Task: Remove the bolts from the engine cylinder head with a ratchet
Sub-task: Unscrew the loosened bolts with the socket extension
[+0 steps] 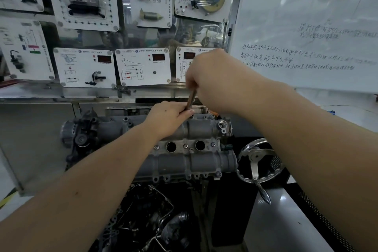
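The grey engine cylinder head lies across the middle of the view on a stand. A slim metal ratchet shaft stands tilted over the head's far edge. My right hand grips its upper end from above. My left hand holds its lower end down on the head, fingers curled round it; the tool's tip and whatever it sits on are hidden under them. Several bolts show along the head's middle strip between two round plug holes.
A chrome handwheel with a crank handle sticks out at the right of the stand. Hoses and dark engine parts hang below. A training panel wall and a whiteboard stand close behind.
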`<state>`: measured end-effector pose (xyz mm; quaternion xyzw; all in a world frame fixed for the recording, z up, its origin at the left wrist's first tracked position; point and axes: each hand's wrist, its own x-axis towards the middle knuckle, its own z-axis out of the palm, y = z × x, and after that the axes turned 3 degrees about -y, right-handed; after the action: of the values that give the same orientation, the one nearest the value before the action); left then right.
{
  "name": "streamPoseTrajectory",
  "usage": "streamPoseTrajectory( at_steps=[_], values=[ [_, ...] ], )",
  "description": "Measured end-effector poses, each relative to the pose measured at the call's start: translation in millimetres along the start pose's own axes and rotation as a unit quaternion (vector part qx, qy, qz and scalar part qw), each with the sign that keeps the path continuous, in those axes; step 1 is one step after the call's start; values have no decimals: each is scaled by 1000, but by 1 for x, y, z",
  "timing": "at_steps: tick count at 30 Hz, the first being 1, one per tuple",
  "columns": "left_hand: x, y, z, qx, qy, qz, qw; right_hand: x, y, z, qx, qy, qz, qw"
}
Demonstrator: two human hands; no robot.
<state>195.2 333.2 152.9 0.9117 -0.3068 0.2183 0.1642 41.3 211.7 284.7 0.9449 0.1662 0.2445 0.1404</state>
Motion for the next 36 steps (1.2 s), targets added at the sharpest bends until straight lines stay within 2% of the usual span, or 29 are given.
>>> streamPoseTrajectory(
  at_steps=[3, 5, 7, 9, 10, 14, 16, 18, 20, 22, 24, 26, 29, 33, 36],
  values=[
    [-1, -2, -2, -18, -3, 4, 1000, -2, -2, -1, 55, -21, -24, 998],
    [-2, -1, -2, -35, 10, 5, 999, -1, -2, 7, 83, -5, -13, 996],
    [-3, 1, -2, -31, 8, 3, 999, 3, 1, 13, 88, 23, 45, 995],
    [-3, 2, -2, -16, 2, 4, 1000, 5, 1, 13, 79, 18, 99, 992],
    [-3, 2, -2, -18, 3, 4, 1000, 5, 0, 13, 61, 15, 98, 993],
    [-3, 3, -3, -22, -2, -4, 1000, 3, -4, 9, 16, 7, 10, 1000],
    [-3, 3, -4, -11, -4, -4, 1000, 2, -6, 6, 20, -17, -18, 999],
    [-2, 3, -4, -20, -3, -2, 1000, 3, -5, 9, 32, -10, -27, 999],
    [-3, 3, -4, -25, -1, -2, 1000, 5, -3, 15, 33, -9, -18, 999],
    [-3, 4, -4, -21, 2, -5, 1000, 5, 1, 18, 70, 10, 40, 997],
    [-2, 4, -3, -18, 3, -11, 1000, 6, 2, 19, 61, 7, 85, 994],
    [-2, 4, -2, -12, 4, -12, 1000, 4, -1, 17, 43, 22, 67, 997],
    [-2, 2, 0, -11, 18, -4, 1000, 3, -3, 11, 20, -21, 5, 1000],
    [-2, 1, 0, -23, 36, -4, 999, 2, -2, 7, 71, -45, -31, 996],
    [-2, 2, 0, -17, 31, -12, 999, 3, 1, 13, 79, -15, 28, 996]
  ],
)
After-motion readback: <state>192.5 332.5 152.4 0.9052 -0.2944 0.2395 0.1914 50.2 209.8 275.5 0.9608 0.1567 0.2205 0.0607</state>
